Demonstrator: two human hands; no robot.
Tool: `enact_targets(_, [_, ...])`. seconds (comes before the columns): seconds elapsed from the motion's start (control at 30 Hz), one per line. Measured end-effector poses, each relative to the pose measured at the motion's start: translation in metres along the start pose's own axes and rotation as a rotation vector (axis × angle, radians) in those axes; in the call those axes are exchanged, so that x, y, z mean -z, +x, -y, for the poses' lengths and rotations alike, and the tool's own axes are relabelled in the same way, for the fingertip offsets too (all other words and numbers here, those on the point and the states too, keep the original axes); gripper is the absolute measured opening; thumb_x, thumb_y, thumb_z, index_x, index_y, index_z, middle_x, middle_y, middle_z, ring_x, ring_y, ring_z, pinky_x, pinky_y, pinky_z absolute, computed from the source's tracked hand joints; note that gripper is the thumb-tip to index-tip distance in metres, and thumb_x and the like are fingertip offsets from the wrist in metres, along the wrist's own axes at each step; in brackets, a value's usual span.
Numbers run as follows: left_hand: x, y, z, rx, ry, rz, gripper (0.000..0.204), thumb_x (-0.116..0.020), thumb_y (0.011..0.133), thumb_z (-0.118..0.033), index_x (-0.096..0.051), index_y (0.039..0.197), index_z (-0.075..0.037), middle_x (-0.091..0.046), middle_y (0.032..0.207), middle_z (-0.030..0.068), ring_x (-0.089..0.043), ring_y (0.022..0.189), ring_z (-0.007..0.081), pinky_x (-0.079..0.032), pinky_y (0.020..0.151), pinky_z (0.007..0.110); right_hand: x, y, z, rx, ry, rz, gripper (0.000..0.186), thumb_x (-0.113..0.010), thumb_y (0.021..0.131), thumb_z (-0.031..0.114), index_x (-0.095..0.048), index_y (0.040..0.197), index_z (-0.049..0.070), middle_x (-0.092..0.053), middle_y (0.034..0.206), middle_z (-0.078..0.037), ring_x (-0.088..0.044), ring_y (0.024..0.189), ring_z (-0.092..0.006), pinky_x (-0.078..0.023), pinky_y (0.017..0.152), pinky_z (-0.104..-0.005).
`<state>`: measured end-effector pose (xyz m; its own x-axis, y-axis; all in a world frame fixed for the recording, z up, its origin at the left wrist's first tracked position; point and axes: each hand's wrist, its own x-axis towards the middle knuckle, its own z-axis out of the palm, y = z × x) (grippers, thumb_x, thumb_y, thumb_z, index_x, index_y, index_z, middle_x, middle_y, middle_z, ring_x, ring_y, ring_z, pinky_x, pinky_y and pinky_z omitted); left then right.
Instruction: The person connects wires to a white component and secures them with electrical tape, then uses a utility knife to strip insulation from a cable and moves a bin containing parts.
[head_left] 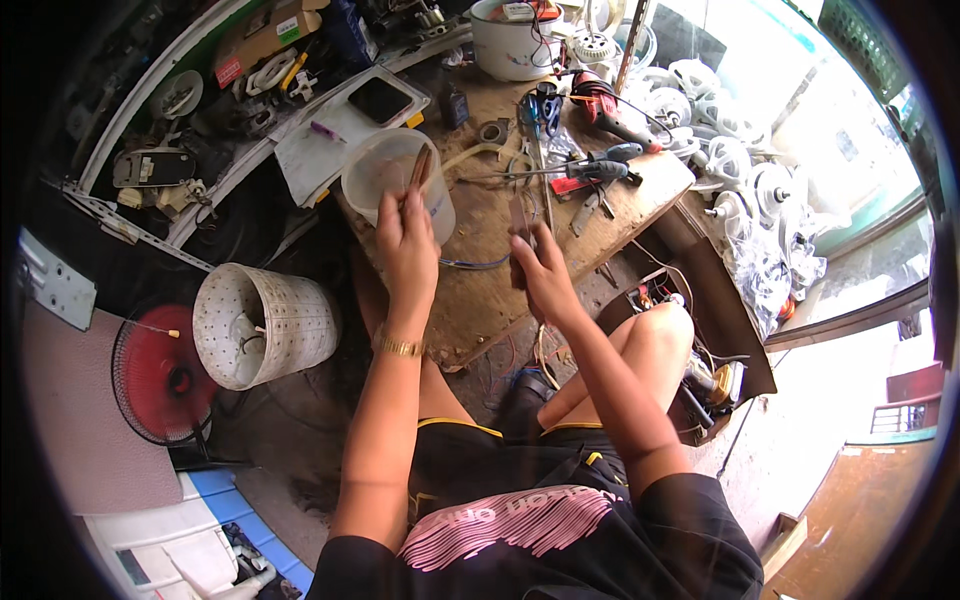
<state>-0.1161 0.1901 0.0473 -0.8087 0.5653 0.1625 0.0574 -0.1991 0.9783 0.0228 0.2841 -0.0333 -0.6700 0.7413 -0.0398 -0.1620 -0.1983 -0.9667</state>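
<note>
My left hand (408, 232) grips thin copper-brown strips (423, 164), raised in front of a translucent plastic bucket (363, 166). Further right, my right hand (542, 268) is closed on a flat brown piece (518, 214), probably a blade or strip; its exact kind is unclear. A blue wire (475, 264) runs between the hands over the worn wooden workbench (470, 310). Several screwdrivers and pliers (600, 170) lie beyond my right hand, beside a red power tool (610, 115).
A perforated white bin (310, 325) and red fan (160, 375) stand at left. A metal shelf (300, 150) holds clutter. White plastic parts (770, 195) pile up at right, above an open box of tools (725, 330). A large pot (505, 50) sits at back.
</note>
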Motion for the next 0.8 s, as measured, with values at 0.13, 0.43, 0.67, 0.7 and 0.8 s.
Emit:
enact_targets(0.13, [0.025, -0.073, -0.002, 0.301, -0.223, 0.016, 0.015, -0.047, 0.099, -0.025, -0.048, 0.092, -0.012, -0.033, 0.061, -0.0064, -0.028, 0.045, 0.0017, -0.024, 0.039, 0.018, -0.015, -0.073, 0.022, -0.096, 0.223, 0.123, 0.021, -0.053, 0.096, 0.022, -0.049, 0.108, 0.005, -0.053, 0.077, -0.001, -0.053, 0.065, -0.01, -0.044, 0.058, -0.024])
enact_targets(0.43, [0.044, -0.169, 0.011, 0.537, -0.392, 0.062, 0.013, -0.041, 0.101, -0.019, -0.045, 0.091, -0.011, -0.036, 0.065, -0.0042, -0.03, 0.046, 0.0022, -0.027, 0.041, 0.017, -0.027, -0.124, 0.0, -0.273, 0.209, 0.273, 0.015, -0.053, 0.096, 0.014, -0.05, 0.106, 0.003, -0.055, 0.085, -0.001, -0.054, 0.073, -0.0073, -0.044, 0.063, -0.0208])
enact_targets(0.67, [0.065, -0.184, 0.019, 0.639, -0.463, 0.084, 0.009, -0.041, 0.101, -0.018, -0.046, 0.097, -0.012, -0.033, 0.063, -0.0053, -0.026, 0.046, 0.0021, -0.022, 0.04, 0.017, -0.035, -0.124, 0.028, -0.098, 0.093, 0.047, 0.03, -0.061, 0.09, 0.008, -0.047, 0.116, 0.002, -0.055, 0.085, -0.002, -0.048, 0.069, -0.0073, -0.039, 0.059, -0.0201])
enact_targets(0.7, [0.067, -0.185, 0.021, 0.684, -0.523, 0.101, 0.007, -0.042, 0.101, -0.018, -0.046, 0.099, -0.013, -0.032, 0.063, -0.0059, -0.025, 0.047, 0.0025, -0.02, 0.04, 0.018, -0.031, -0.12, 0.015, -0.1, 0.092, -0.005, 0.041, -0.066, 0.086, 0.008, -0.046, 0.121, 0.001, -0.058, 0.084, -0.003, -0.051, 0.067, -0.0081, -0.04, 0.058, -0.0208])
enact_targets(0.8, [0.069, -0.187, 0.019, 0.831, -0.682, 0.151, 0.009, -0.043, 0.1, -0.019, -0.05, 0.101, -0.013, -0.03, 0.063, -0.0061, -0.024, 0.047, 0.0028, -0.02, 0.04, 0.018, -0.028, -0.111, 0.01, 0.124, -0.124, -0.145, 0.047, -0.07, 0.084, 0.01, -0.044, 0.122, 0.0, -0.057, 0.079, -0.001, -0.051, 0.064, -0.0062, -0.04, 0.054, -0.0218])
